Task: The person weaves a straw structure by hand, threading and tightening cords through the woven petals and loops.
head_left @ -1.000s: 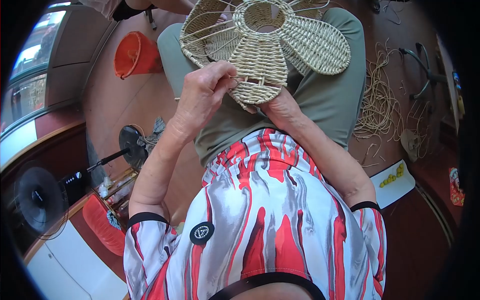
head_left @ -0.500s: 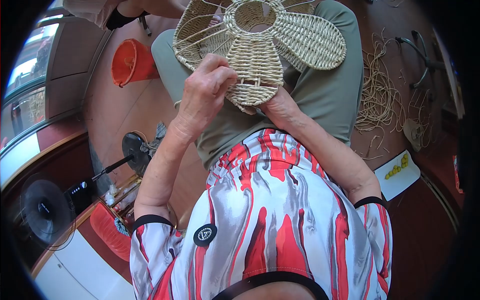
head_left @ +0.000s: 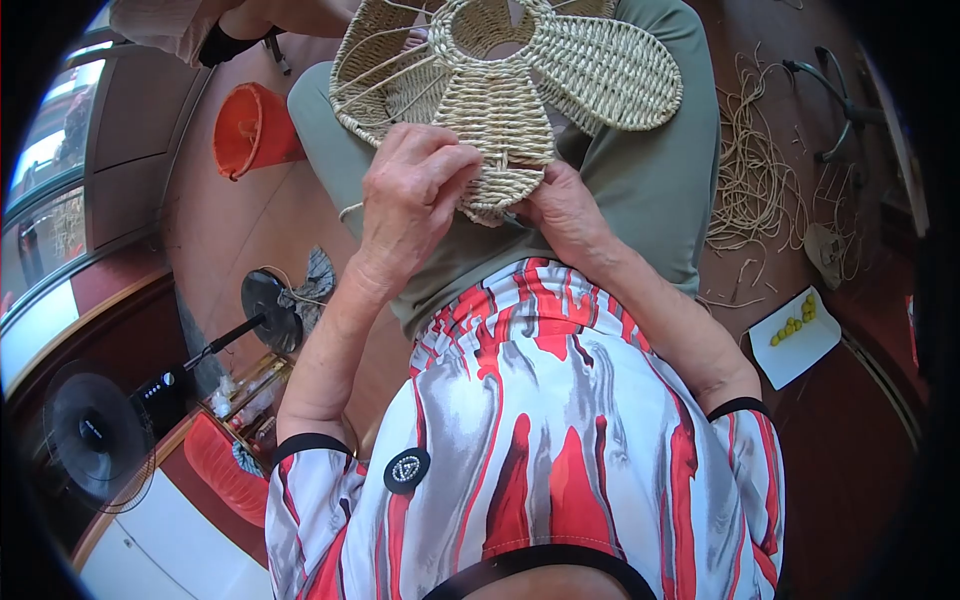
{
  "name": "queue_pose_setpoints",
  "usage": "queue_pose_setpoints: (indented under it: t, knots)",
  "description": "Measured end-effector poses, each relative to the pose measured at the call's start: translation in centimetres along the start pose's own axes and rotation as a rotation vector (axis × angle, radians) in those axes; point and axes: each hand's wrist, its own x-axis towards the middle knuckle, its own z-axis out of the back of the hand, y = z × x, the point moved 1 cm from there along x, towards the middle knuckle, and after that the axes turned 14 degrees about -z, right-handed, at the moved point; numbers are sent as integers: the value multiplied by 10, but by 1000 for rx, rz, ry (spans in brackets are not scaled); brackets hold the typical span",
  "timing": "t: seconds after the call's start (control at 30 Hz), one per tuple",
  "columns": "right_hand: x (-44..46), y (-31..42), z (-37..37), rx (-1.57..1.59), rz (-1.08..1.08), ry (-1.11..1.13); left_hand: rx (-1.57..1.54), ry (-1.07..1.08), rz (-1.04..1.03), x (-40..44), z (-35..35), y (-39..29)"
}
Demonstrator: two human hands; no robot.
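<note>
A woven straw piece (head_left: 495, 110) with a round central opening and petal-shaped panels lies across my lap. Bare wire spokes show on its left side. Over the left edge of the nearest panel, my left hand (head_left: 415, 195) is closed, fingertips pinched at the narrow gap in the weave; any strand in them is hidden. My right hand (head_left: 570, 210) grips the right edge of that same panel near its tip, thumb on top and the other fingers partly hidden below.
An orange bucket (head_left: 250, 130) stands at the left, above a black fan (head_left: 95, 435). Loose straw cord (head_left: 755, 180) is heaped on the floor at the right, near a white tray (head_left: 795, 338) with yellow-green pieces. Another person's arm (head_left: 290, 15) shows at the top left.
The woven piece has shifted slightly left in view. My left hand has come down onto the gap, and my right thumb has moved from beneath to the panel's right edge.
</note>
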Motion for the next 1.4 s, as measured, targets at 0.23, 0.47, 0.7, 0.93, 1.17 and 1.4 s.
queue_pose_setpoints:
  t: [0.23, 0.47, 0.7, 0.93, 1.17, 1.4]
  knots:
    - [3, 4, -6, 173, 31, 250, -32, -19, 46, 5, -5, -1]
    - [-24, 21, -2, -44, 78, -21, 52, 82, -70, 17, 8, -7]
    - [-68, 62, -28, -1082, 828, -209, -174, -248, -324, 53, 3, -98]
    - [-78, 81, 31, -377, 419, -360, -74, -367, 84, -19, 16, -40]
    - [-155, 154, 48, -610, 270, -171, -31, -368, 471, -48, 12, -2]
    - [-187, 207, 73, -1208, 379, -788, 37, -351, 223, -52, 9, 4]
